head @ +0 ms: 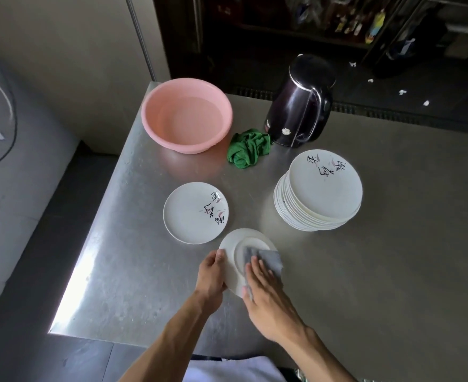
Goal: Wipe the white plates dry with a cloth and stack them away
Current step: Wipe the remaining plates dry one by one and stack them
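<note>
While your left hand (pixel 212 274) grips the upturned plate (pixel 234 260) by its rim, near the lone plate (pixel 195 213) | right hand (pixel 265 288) lies flat, pressing the grey cloth (pixel 268 259) on its underside | sweep circles out to the rim, grip firm.

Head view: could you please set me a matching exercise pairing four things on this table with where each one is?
Things
1. pink basin
2. green cloth
3. grey cloth
4. stack of plates

Places
A. pressed under the right hand on the held plate
B. crumpled between the basin and the kettle
C. far left corner of the table
D. right side, nearer than the kettle

Pairs: 1-C; 2-B; 3-A; 4-D
</note>
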Motion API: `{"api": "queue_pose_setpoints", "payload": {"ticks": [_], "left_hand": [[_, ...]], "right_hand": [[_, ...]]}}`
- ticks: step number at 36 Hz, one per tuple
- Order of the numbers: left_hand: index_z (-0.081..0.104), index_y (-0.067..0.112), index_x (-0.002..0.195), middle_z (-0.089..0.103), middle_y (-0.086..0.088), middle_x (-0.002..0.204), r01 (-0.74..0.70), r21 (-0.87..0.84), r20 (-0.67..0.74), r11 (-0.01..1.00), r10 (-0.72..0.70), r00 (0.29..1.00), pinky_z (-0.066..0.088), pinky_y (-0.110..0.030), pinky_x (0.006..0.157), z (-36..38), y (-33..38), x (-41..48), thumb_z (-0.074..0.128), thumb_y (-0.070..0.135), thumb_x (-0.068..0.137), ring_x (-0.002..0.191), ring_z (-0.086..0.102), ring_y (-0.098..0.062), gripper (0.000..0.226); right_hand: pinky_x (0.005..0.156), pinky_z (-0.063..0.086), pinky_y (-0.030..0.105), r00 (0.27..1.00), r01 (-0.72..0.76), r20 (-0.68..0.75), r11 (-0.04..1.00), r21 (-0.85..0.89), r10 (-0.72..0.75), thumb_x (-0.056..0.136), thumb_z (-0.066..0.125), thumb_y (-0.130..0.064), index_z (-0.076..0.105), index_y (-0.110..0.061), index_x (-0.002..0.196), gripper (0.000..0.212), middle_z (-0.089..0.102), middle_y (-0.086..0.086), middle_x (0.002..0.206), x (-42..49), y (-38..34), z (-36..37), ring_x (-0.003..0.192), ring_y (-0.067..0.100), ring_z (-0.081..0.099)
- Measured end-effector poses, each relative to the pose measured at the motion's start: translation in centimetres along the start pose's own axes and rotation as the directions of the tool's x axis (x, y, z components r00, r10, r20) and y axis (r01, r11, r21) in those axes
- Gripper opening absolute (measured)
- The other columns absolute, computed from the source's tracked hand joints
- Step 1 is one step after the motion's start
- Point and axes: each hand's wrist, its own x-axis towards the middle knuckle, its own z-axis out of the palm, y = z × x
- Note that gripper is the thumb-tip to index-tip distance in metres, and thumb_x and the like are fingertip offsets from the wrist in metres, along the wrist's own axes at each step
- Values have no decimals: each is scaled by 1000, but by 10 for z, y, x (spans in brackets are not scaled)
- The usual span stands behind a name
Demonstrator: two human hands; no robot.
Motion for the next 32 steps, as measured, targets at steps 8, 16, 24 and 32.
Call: {"api": "queue_pose_setpoints", "payload": {"ticks": [8,16,24,32], "left_hand": [[64,12,120,76,-10,110,4,26,100,1000,-7,995,63,-42,79,8,-4,-11,44,37,111,101,73,-25,33],[65,9,125,73,-19,118,-58,26,182,998,52,982,60,-40,80,9,-10,-17,47,38,110,102,72,-27,38],[67,20,123,75,-10,118,-90,53,270,995,73,960,59,-33,75,10,-10,-25,53,32,103,103,73,-22,27],[72,22,97,70,-8,97,-105,-102,217,989,125,968,59,-44,74,8,-19,-25,62,34,103,87,67,-21,17]], "right_hand": [[120,-13,29,990,-123,-66,992,32,125,107,23,-42,2,-9,159,65,-13,8,165,35,2,-12,152,15,-15],[125,-2,35,978,8,-208,997,76,8,107,30,-37,15,-19,159,57,3,-6,166,47,4,-14,153,8,-5],[125,0,33,954,219,-223,974,61,-201,106,31,-35,35,-14,154,53,23,-4,163,42,-9,-19,153,12,10],[125,7,35,903,-201,-310,929,309,299,107,33,-30,24,-14,157,53,21,4,165,53,25,-30,153,17,13]]}}
